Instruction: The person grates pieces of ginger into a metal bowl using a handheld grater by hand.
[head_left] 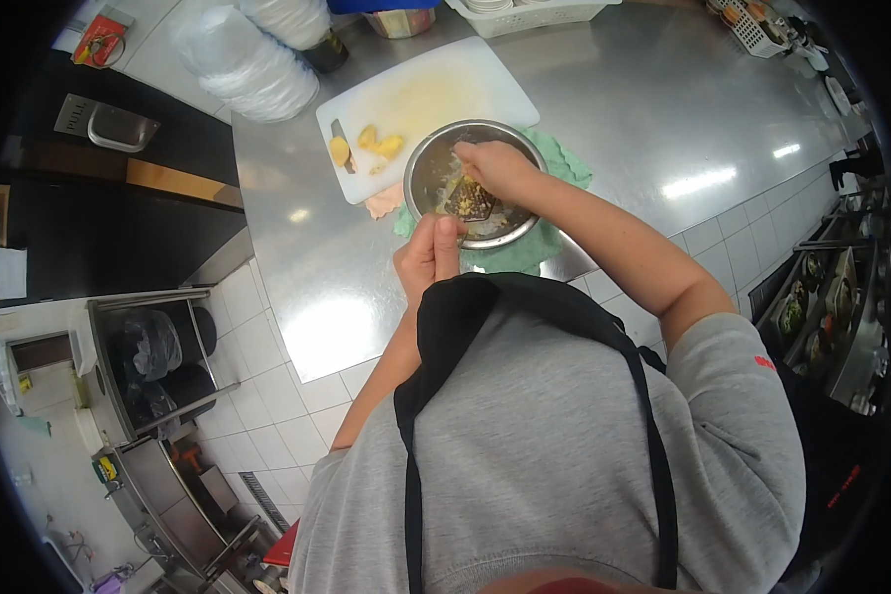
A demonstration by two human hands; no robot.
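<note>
A round steel bowl [414, 170] stands at the table's front edge, on a green cloth [562, 158]. Inside it leans a flat grater [470, 202] with yellow shreds on its face. My left hand [426, 251] is closed at the bowl's near rim, around the grater's near end. Over the grater's far part, my right hand [497, 170] reaches into the bowl with its fingers pinched together; whatever they hold is hidden. Behind the bowl lies a white cutting board [495, 84], with peeled yellow pieces that look like ginger [390, 147] at its left end.
Stacks of plastic-wrapped white containers [243, 64] stand at the back left of the steel table [643, 89]. A white basket [535, 16] sits at the back edge, another basket [747, 28] at the far right. A peach cloth [383, 202] pokes out under the board.
</note>
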